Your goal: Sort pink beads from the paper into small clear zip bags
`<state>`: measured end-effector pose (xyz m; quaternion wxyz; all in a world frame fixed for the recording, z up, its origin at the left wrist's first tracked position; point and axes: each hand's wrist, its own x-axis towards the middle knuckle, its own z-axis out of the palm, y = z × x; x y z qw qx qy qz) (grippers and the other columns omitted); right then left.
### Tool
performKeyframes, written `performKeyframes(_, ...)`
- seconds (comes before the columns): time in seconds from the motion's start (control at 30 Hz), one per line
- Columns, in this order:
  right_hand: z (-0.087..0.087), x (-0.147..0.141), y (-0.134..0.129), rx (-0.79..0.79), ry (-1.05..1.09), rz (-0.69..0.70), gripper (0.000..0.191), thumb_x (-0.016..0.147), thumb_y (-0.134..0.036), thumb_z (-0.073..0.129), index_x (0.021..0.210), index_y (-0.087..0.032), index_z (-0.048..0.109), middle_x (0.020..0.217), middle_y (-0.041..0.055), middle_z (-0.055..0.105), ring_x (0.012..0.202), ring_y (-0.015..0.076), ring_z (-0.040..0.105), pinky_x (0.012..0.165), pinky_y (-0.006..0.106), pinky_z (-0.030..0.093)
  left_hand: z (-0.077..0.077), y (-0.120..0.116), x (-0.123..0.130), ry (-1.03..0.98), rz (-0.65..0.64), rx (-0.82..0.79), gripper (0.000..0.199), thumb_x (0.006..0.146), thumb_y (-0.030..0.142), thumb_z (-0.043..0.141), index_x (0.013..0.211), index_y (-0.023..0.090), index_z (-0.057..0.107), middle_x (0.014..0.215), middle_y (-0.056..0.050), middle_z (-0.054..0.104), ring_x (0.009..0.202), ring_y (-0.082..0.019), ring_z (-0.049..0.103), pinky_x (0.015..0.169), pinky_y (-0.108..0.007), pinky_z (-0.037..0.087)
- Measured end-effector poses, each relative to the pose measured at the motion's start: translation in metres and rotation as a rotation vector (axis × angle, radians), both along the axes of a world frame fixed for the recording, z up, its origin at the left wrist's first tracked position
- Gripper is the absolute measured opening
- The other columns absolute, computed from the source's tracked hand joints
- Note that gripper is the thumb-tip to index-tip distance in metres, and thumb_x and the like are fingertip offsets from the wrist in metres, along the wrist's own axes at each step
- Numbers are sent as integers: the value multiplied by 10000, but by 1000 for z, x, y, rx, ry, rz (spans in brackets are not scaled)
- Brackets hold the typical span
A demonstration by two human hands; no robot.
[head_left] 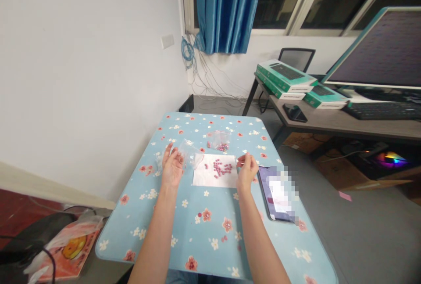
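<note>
My left hand (173, 169) is palm up with its fingers loosely bent and apart, beside a clear plastic bag (190, 154). Whether the fingertips touch the bag is hard to tell. Over the right edge of a white sheet of paper (202, 178), my right hand (247, 172) is closed in a pinch. A thin pale sliver shows at its fingertips, too small to name. Several small pink-red beads (221, 168) lie loose on the paper between the hands. Behind the paper rests another clear bag (219, 140) with coloured beads in it.
A tablet (276, 194) lies right of my right hand on the flowered tablecloth (210, 231). On the right, a desk (329, 121) holds green keyboard boxes (286, 75), a phone (295, 113), a keyboard (384, 110) and a monitor (378, 51). A wall (98, 77) stands left.
</note>
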<state>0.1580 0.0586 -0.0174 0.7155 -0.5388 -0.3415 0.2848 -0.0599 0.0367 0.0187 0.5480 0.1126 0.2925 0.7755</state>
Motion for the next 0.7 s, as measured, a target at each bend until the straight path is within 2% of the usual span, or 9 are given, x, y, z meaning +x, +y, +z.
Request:
performKeyframes(0.27, -10, 14, 8, -10, 132, -102, 394, 790, -510, 509, 574, -182, 470, 510, -54, 459, 440, 75, 382, 451, 219, 307, 2, -12, -45, 357, 264, -5, 408, 581, 103, 738, 953, 226, 624, 793, 43, 609, 663, -50, 585, 674, -183, 475)
performKeyframes(0.33, -10, 13, 9, -22, 146, -94, 407, 782, -535, 508, 582, -182, 472, 507, -55, 456, 440, 73, 377, 447, 218, 305, -2, -19, -55, 463, 321, -62, 410, 569, 138, 735, 952, 214, 608, 796, 38, 599, 669, -63, 581, 677, -206, 481)
performKeyframes(0.43, -11, 13, 10, -27, 183, -87, 420, 764, -563, 523, 593, -181, 481, 506, -55, 461, 443, 74, 381, 443, 219, 303, -14, -26, -67, 694, 373, -225, 420, 548, 189, 711, 951, 186, 593, 798, 23, 604, 618, -66, 554, 604, -198, 454)
performKeyframes(0.57, -12, 13, 11, -13, 216, -83, 418, 759, -558, 535, 584, -182, 484, 501, -54, 459, 441, 74, 389, 435, 220, 302, -30, -29, -76, 903, 427, -338, 403, 536, 232, 679, 925, 155, 606, 790, -8, 619, 591, -73, 533, 560, -191, 414)
performKeyframes(0.7, -11, 13, 11, -23, 231, -81, 405, 768, -543, 529, 585, -185, 479, 500, -56, 458, 439, 75, 394, 435, 223, 305, -29, -27, -71, 1057, 459, -327, 354, 584, 253, 647, 924, 161, 606, 814, -25, 627, 634, -102, 557, 598, -221, 444)
